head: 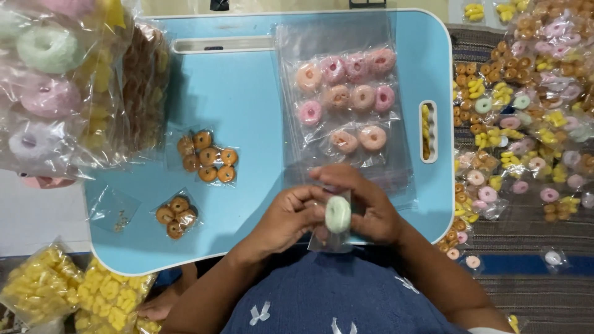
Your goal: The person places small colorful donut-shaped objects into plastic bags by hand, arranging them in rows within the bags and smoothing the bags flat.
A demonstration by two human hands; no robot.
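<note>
Glossy clear plastic pouch [331, 238], matt ring [338, 214]

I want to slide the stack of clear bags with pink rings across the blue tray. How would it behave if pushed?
The stack of clear bags looks thin and glossy, so it would probably slide easily and fan apart. The film likely buckles rather than pushes stiffly. The pink rings seem small and light, adding little weight on the blue tray.

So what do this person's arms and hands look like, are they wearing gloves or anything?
No gloves: the left hand and right hand are both bare, with no rings, watch or bracelet showing. The forearms are uncovered too, so no sleeves reach them. Lower down, the person wears a dark blue knitted garment with small white bow-like marks on it.
</note>
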